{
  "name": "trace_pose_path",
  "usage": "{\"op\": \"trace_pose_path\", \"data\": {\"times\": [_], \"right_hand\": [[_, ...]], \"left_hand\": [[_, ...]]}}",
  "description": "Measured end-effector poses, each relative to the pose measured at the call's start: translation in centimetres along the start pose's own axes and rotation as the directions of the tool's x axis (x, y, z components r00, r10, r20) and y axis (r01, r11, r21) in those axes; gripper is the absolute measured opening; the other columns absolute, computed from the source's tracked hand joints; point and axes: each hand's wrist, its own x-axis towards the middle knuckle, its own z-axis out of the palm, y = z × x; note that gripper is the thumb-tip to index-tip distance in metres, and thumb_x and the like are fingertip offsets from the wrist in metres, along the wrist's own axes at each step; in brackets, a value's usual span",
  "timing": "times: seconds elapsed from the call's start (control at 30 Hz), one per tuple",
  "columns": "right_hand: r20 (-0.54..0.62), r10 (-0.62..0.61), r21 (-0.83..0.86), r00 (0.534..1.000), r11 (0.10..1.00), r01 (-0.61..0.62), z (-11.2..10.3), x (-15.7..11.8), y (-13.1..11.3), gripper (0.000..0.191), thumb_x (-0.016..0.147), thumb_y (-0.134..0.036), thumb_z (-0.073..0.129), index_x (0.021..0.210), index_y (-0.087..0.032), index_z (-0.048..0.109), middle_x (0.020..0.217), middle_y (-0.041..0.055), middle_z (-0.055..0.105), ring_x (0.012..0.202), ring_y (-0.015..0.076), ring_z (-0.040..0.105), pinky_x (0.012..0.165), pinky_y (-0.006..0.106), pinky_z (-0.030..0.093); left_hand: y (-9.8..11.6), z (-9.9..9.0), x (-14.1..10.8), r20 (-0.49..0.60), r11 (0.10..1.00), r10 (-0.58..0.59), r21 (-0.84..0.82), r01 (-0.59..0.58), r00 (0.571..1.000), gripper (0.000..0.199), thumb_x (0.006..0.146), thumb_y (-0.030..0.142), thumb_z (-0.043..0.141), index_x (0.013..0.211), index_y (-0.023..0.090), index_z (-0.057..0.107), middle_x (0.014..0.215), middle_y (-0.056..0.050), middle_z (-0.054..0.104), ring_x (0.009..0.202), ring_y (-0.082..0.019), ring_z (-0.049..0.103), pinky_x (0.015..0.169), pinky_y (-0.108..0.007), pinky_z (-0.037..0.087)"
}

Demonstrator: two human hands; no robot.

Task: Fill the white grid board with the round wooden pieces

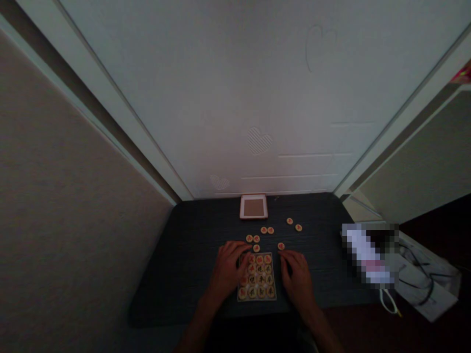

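A clear square box (273, 299) on the dark table is filled with rows of round Chinese chess pieces marked in red and dark characters. My left hand (227, 269) reaches over its left edge, thumb above the pieces and fingers apart. Its fingertips are close to a loose red-marked piece (256, 248) just beyond the box. To the right of the box is my right hand (297, 277), its thumb and forefinger apart. The forefinger tip lies at the near edge of another red-marked chess piece (281, 246); whether it touches is unclear.
More loose chess pieces (267, 230) lie farther back, with two (294, 224) to the right. A shallow white-rimmed box lid or tray (253, 195) stands near the white wall panel (235, 98). Beyond the table's right end are a white bag (423, 284) and a cable (388, 304).
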Motion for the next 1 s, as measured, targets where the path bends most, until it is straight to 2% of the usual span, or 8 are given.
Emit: {"op": "trace_pose_path", "data": {"times": [0.17,0.33,0.6,1.0], "right_hand": [[-0.005,0.052,-0.009,0.999,0.999,-0.052,-0.8,0.6,2.1,0.025,0.099,-0.031,0.05,0.113,-0.024,0.069,0.103,0.0094,0.071,0.097,0.0258,0.064,0.088,0.045,0.053],[-0.036,0.066,-0.015,0.997,0.998,-0.067,-0.7,0.5,3.1,0.026,0.099,-0.037,0.051,0.112,-0.023,0.069,0.102,0.0095,0.071,0.096,0.026,0.064,0.087,0.044,0.053],[-0.051,0.063,-0.032,0.997,0.997,-0.064,-0.2,0.5,3.1,0.025,0.099,-0.035,0.051,0.112,-0.023,0.069,0.101,0.0097,0.07,0.095,0.0258,0.063,0.086,0.044,0.053],[-0.059,0.061,-0.044,0.996,0.997,-0.064,0.2,0.5,3.4,0.024,0.099,-0.034,0.051,0.111,-0.023,0.069,0.101,0.0094,0.07,0.095,0.0256,0.063,0.086,0.044,0.052]], "left_hand": [[-2.3,-0.3,1.5,-0.047,0.998,-0.028,-0.053,0.026,0.998,0.022,0.098,0.028,0.053,0.115,0.028,0.067,0.114,-0.003,0.07,0.109,-0.022,0.062,0.099,-0.043,0.047],[-3.5,0.3,2.8,0.017,0.998,-0.036,-0.043,0.037,0.999,0.024,0.096,0.026,0.055,0.118,0.026,0.066,0.116,-0.005,0.069,0.11,-0.024,0.063,0.096,-0.042,0.05],[-3.8,1.0,4.3,0.106,0.999,0.016,-0.034,-0.013,0.994,0.019,0.093,0.026,0.06,0.109,0.028,0.071,0.115,-0.004,0.071,0.109,-0.023,0.063,0.099,-0.042,0.047],[-4.0,1.9,5.3,0.146,1.0,0.019,-0.009,-0.018,0.989,0.015,0.093,0.031,0.061,0.101,0.029,0.074,0.109,-0.001,0.075,0.102,-0.021,0.064,0.093,-0.037,0.047]]}}
